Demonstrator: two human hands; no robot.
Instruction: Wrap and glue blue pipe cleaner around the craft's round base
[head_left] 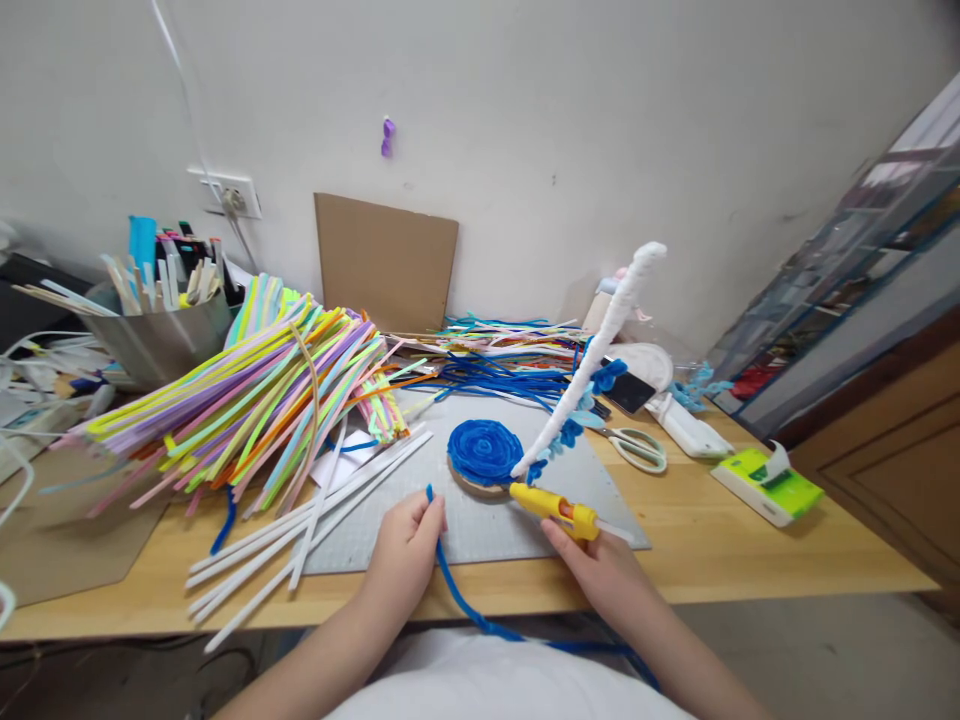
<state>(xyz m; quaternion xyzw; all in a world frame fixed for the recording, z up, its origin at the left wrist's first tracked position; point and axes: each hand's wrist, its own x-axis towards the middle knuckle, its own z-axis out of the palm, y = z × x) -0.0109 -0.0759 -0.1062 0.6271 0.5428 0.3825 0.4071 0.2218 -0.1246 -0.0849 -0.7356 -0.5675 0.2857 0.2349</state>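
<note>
Pinched in my left hand (pixel 409 535) is one end of a blue pipe cleaner (pixel 469 610), whose length hangs down across my lap to the right. My right hand (pixel 596 560) grips a yellow hot glue gun (pixel 555 508), its nozzle close to the edge of a round base. A tight blue coil of pipe cleaner (pixel 486 450) covers the top of that base, and a cardboard rim (pixel 476 486) shows beneath it. From the base's right side a white wrapped stem (pixel 600 345) rises at a slant, with blue flowers (pixel 574 432) along its lower part.
A grey cutting mat (pixel 360 545) lies under the work. White sticks (pixel 300 530) and a large bundle of colourful pipe cleaners (pixel 262 400) lie left. Scissors (pixel 637 450), a phone (pixel 628 388) and a green tissue pack (pixel 769 485) are right. A cardboard sheet (pixel 386 260) leans on the wall.
</note>
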